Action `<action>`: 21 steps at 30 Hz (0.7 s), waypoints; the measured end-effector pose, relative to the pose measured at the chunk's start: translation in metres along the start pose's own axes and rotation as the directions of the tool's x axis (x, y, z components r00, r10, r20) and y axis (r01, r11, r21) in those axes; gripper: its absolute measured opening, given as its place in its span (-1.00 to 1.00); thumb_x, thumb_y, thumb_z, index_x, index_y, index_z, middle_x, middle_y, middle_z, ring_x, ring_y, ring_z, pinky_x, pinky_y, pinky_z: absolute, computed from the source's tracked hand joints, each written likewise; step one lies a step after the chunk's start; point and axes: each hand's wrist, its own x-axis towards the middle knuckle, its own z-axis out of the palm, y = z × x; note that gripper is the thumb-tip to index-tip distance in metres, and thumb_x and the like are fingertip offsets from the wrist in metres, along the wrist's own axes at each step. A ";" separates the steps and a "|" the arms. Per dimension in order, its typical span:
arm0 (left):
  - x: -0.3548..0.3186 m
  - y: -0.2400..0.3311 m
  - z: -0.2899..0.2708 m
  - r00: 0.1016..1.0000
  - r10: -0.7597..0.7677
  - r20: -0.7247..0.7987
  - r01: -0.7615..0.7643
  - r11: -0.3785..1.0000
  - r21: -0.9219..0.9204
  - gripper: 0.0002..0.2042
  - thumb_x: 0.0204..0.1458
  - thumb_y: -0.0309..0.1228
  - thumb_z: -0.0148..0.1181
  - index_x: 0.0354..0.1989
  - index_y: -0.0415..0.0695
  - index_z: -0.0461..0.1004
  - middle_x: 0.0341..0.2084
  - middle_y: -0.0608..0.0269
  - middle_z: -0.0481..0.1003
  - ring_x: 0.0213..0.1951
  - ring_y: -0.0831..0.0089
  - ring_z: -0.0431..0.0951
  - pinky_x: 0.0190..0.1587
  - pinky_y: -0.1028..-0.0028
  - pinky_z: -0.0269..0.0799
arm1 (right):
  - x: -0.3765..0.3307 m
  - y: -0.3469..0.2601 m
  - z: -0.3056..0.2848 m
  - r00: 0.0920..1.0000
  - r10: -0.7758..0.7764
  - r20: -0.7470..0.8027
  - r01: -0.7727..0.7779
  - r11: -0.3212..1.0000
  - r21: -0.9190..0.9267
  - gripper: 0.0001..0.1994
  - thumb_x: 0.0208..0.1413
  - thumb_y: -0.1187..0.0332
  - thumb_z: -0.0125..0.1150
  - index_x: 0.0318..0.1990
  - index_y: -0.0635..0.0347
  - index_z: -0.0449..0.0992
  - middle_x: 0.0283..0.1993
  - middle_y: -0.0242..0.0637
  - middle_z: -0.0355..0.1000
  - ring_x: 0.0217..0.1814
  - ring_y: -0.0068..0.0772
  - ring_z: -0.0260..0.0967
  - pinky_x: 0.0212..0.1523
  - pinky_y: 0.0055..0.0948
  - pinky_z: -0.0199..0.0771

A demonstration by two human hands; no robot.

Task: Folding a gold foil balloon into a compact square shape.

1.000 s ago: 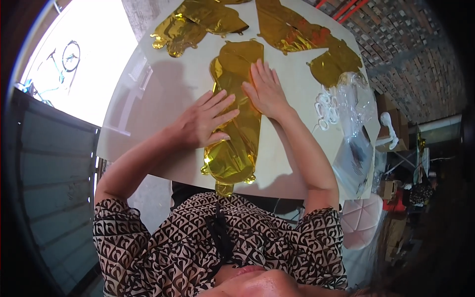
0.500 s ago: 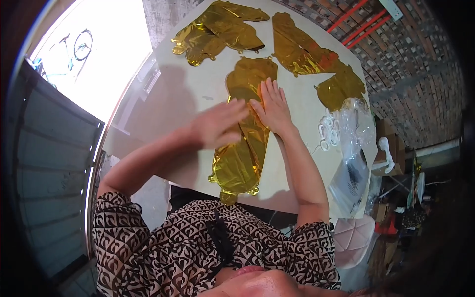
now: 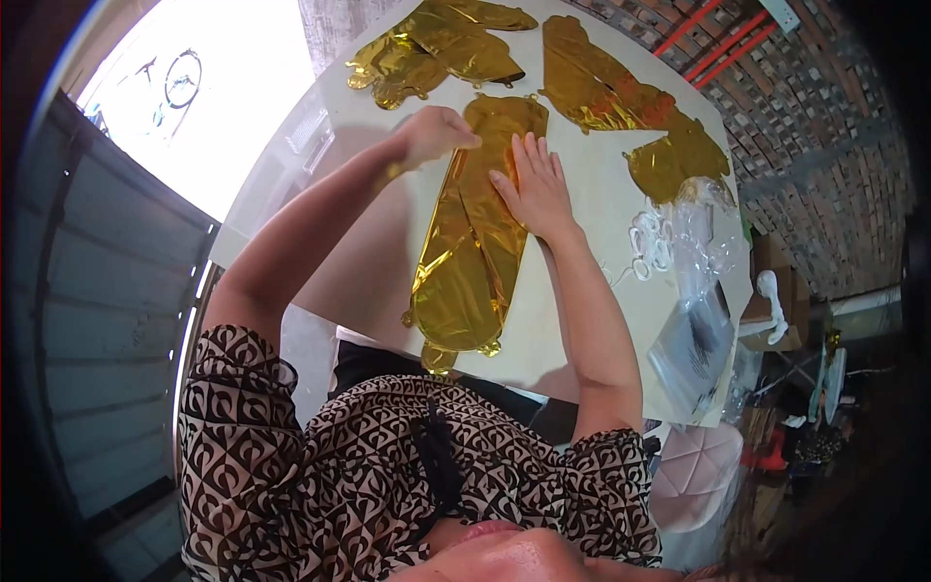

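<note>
A flat gold foil balloon (image 3: 467, 276) lies lengthwise on the pale table in front of me, its rounded, tabbed end at the near edge. My right hand (image 3: 540, 194) rests flat on its upper right side, fingers stretched out. At the balloon's upper left edge is my left hand (image 3: 436, 136), wrist bent, fingers curled together in a pinch that seems to take in the foil's edge; the fingertips are partly hidden. Farther off lie more flat gold foil balloons, one group (image 3: 436, 48) at the far left and another (image 3: 596, 82) at the far right.
Along the table's (image 3: 373, 276) right side lie a bundle of white cord (image 3: 648, 242), a clear plastic bag (image 3: 706, 238) and a stack of clear packets (image 3: 693, 344). A pink padded seat (image 3: 693, 475) stands beyond the near right corner. A brick wall (image 3: 815, 165) rises at the right.
My left hand has moved from above the middle of the balloon up to its upper left edge, and its fingers have closed. My right hand stays flat on the foil.
</note>
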 end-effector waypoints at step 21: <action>-0.043 -0.014 0.059 0.481 0.870 -0.114 -0.573 0.410 0.710 -0.63 -0.14 -0.48 0.25 -0.05 -0.08 0.57 -0.35 0.20 0.58 -0.22 0.24 0.56 -0.12 0.30 0.44 | -0.003 -0.007 -0.012 0.999 0.020 -0.043 -0.016 0.995 0.094 0.05 0.18 -0.28 0.05 0.51 0.31 -0.29 0.60 0.12 -0.45 0.64 0.09 -0.38 0.56 -0.06 -0.28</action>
